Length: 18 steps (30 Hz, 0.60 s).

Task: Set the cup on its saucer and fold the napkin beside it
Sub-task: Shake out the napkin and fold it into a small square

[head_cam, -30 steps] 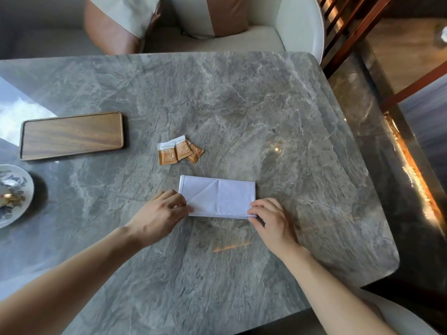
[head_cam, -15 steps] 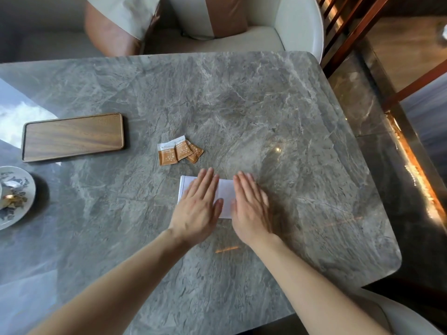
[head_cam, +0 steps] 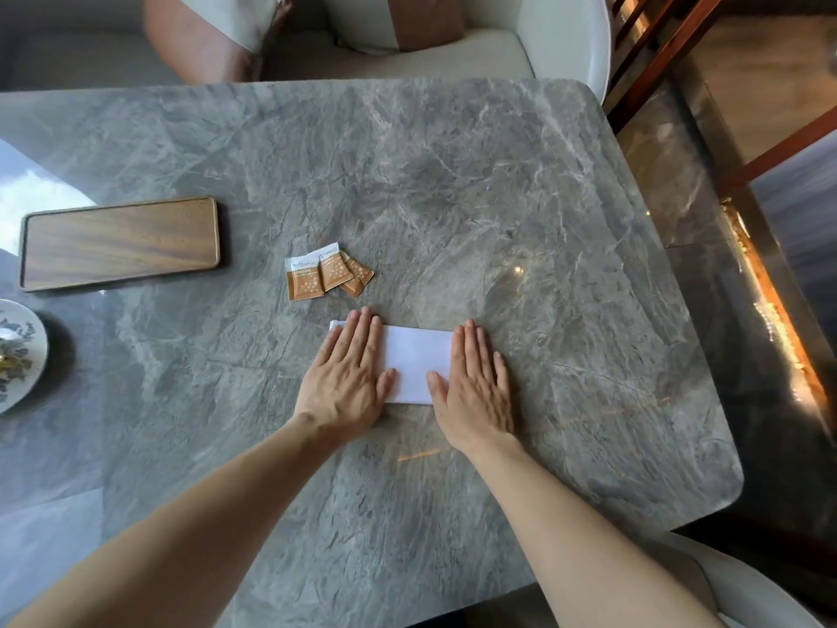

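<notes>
A white napkin (head_cam: 416,362), folded into a rectangle, lies flat near the middle of the grey marble table (head_cam: 498,210). My left hand (head_cam: 346,376) presses palm-down on its left end, fingers straight. On the napkin's right end rests my right hand (head_cam: 475,385), also flat. Neither hand holds anything. A patterned saucer (head_cam: 18,355) shows at the left edge, cut off by the frame, with something small and golden on it. No cup is in view.
A wooden tray (head_cam: 120,242) lies at the left. Three orange-and-white sachets (head_cam: 326,274) sit just beyond the napkin. White chairs with cushions (head_cam: 407,20) stand behind the table; a railing and floor are at the right.
The hands went from pinching the napkin's near corners to lying flat at its middle, and have since slid apart toward its two ends.
</notes>
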Each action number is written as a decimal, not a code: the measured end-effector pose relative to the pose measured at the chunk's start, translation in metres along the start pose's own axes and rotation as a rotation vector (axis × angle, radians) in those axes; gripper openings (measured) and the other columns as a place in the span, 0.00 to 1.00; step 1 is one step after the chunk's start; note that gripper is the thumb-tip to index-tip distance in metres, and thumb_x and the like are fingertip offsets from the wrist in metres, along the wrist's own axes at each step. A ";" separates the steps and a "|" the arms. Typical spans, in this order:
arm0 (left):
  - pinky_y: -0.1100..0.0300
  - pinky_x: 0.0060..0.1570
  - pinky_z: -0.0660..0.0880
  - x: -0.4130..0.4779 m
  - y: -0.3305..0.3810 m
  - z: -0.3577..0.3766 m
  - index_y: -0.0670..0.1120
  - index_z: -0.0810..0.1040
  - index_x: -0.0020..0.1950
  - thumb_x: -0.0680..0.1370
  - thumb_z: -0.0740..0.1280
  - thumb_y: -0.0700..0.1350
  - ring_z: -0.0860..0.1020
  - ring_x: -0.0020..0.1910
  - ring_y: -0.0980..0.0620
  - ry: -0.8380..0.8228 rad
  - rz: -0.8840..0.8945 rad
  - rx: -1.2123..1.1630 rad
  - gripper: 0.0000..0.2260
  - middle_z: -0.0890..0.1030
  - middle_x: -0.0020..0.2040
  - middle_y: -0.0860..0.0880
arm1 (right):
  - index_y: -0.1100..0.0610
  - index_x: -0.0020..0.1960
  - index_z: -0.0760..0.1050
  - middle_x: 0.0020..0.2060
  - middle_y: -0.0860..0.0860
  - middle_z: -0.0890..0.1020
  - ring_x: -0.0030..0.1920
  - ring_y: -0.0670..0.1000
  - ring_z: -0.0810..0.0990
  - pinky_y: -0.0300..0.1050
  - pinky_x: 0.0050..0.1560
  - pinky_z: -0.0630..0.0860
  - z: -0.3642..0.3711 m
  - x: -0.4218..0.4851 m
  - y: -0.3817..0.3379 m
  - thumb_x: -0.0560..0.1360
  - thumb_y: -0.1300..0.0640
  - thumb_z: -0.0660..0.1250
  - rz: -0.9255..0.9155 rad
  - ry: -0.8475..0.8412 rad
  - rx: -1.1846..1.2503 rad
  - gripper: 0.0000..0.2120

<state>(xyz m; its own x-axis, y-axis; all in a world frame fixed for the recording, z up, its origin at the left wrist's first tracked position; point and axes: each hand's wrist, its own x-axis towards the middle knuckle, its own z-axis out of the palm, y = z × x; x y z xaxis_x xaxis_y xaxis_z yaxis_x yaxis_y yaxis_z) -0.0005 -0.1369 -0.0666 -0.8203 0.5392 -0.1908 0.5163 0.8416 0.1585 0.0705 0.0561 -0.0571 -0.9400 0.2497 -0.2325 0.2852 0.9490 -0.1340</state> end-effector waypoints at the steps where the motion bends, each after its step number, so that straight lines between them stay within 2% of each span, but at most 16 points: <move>1: 0.49 0.80 0.43 -0.001 -0.001 -0.001 0.39 0.50 0.82 0.84 0.47 0.59 0.45 0.82 0.45 0.002 0.000 0.004 0.33 0.49 0.83 0.41 | 0.56 0.81 0.41 0.81 0.50 0.43 0.80 0.48 0.43 0.54 0.79 0.48 -0.002 0.000 0.002 0.80 0.39 0.45 0.008 -0.020 0.000 0.36; 3: 0.48 0.80 0.44 -0.002 -0.001 -0.004 0.38 0.49 0.82 0.84 0.47 0.59 0.45 0.82 0.44 -0.004 -0.007 0.009 0.33 0.49 0.83 0.41 | 0.55 0.81 0.40 0.81 0.50 0.42 0.80 0.48 0.41 0.54 0.79 0.48 -0.007 0.001 0.005 0.80 0.39 0.45 0.002 -0.050 0.000 0.36; 5: 0.46 0.80 0.45 -0.001 0.002 -0.010 0.37 0.51 0.82 0.84 0.47 0.56 0.46 0.82 0.43 -0.004 -0.003 0.007 0.32 0.49 0.83 0.39 | 0.55 0.81 0.43 0.81 0.50 0.47 0.80 0.50 0.44 0.54 0.78 0.49 -0.015 0.006 0.003 0.79 0.37 0.49 0.004 -0.055 0.031 0.37; 8: 0.44 0.80 0.48 0.006 0.016 -0.015 0.39 0.51 0.82 0.82 0.47 0.53 0.44 0.82 0.45 0.021 0.073 0.002 0.31 0.49 0.83 0.42 | 0.56 0.79 0.53 0.75 0.52 0.61 0.76 0.55 0.56 0.57 0.71 0.58 -0.031 0.021 -0.004 0.73 0.36 0.63 0.046 -0.068 0.077 0.42; 10: 0.46 0.80 0.44 0.009 0.024 -0.012 0.42 0.47 0.83 0.83 0.46 0.53 0.40 0.82 0.48 0.005 0.089 -0.039 0.30 0.46 0.83 0.45 | 0.55 0.74 0.59 0.67 0.53 0.67 0.69 0.57 0.63 0.58 0.64 0.64 -0.044 0.034 -0.008 0.67 0.36 0.71 0.098 -0.094 0.080 0.43; 13: 0.49 0.80 0.39 0.009 0.025 -0.003 0.44 0.40 0.82 0.84 0.43 0.54 0.36 0.81 0.50 -0.027 0.063 -0.051 0.29 0.40 0.83 0.48 | 0.54 0.60 0.69 0.60 0.54 0.69 0.62 0.59 0.67 0.56 0.60 0.67 -0.056 0.049 -0.008 0.64 0.38 0.76 0.101 -0.139 0.086 0.33; 16: 0.48 0.80 0.39 0.010 0.023 0.001 0.44 0.40 0.82 0.84 0.41 0.55 0.37 0.81 0.50 -0.026 0.063 -0.042 0.29 0.41 0.83 0.47 | 0.60 0.57 0.72 0.58 0.58 0.73 0.59 0.60 0.72 0.49 0.60 0.70 -0.056 0.051 -0.002 0.68 0.46 0.77 0.177 -0.159 0.334 0.26; 18: 0.48 0.80 0.41 0.010 0.024 0.004 0.44 0.41 0.82 0.84 0.41 0.56 0.38 0.81 0.50 -0.016 0.044 -0.057 0.30 0.42 0.83 0.47 | 0.61 0.53 0.72 0.54 0.59 0.79 0.55 0.59 0.78 0.43 0.49 0.71 -0.054 0.044 0.000 0.70 0.50 0.75 0.301 -0.141 0.543 0.21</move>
<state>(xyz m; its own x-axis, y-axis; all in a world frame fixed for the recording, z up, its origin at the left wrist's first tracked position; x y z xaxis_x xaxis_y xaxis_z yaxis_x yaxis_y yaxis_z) 0.0049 -0.1109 -0.0681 -0.7928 0.5765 -0.1980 0.5367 0.8142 0.2216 0.0195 0.0778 -0.0151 -0.7805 0.4277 -0.4560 0.6225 0.5992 -0.5035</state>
